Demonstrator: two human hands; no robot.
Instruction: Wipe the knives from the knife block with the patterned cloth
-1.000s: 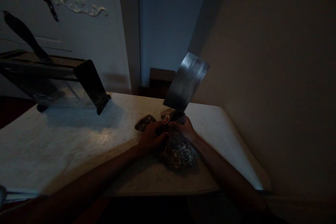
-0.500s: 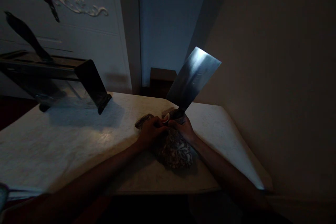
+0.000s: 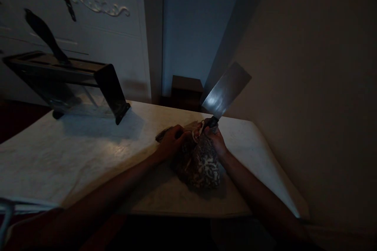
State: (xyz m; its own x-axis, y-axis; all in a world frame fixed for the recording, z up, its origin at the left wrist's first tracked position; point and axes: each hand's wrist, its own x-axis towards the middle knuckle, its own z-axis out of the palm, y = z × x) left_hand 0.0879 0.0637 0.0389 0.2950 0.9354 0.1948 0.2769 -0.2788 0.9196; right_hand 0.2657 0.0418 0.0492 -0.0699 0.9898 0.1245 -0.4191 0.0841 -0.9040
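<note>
My right hand is closed around the dark handle of a cleaver, whose broad metal blade points up and away to the right. A patterned brown and white cloth is bunched around the handle and hangs down onto the table between my arms. My left hand has its fingers curled at the cloth's upper left part. A pale fold or loop of the cloth shows between the two hands. Shadow hides the left fingertips.
A knife block with clear sides and one black-handled knife in it stands on the pale table at left. Behind the table are a white door and a dark box. A wall rises at right.
The cleaver blade has tilted further right and turned, looking narrower. My right hand has shifted slightly right, spreading the cloth between the hands. The whole view has shifted a little.
</note>
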